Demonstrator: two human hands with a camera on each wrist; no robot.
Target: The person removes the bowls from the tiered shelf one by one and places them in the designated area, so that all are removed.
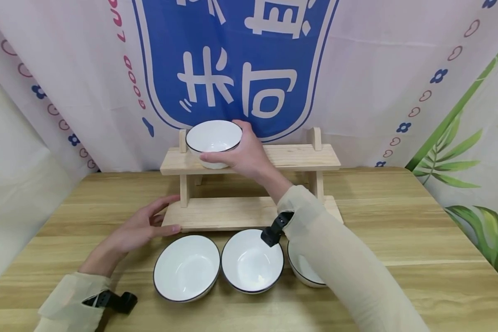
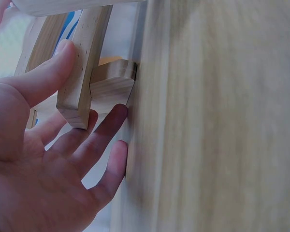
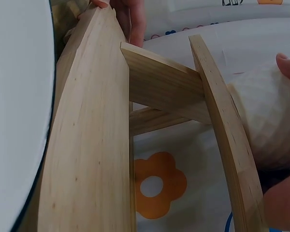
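Note:
My right hand (image 1: 245, 154) grips a white bowl (image 1: 213, 138) with a dark rim, fingers on its far side and thumb along its front. That bowl is at the left end of the upper board of a two-tier wooden shelf (image 1: 294, 157); its textured outer wall (image 3: 273, 116) shows in the right wrist view. My left hand (image 1: 139, 228) holds the left end of the lower board (image 1: 228, 213), thumb at the front edge. In the left wrist view its fingers (image 2: 104, 133) reach around the board's other side.
In front of the shelf stand three similar bowls: a left one (image 1: 186, 267), a middle one (image 1: 253, 260) and a right one (image 1: 305, 269) partly hidden by my right sleeve. All rest on a wood-grain table (image 1: 398, 258). A printed curtain (image 1: 369, 92) hangs behind.

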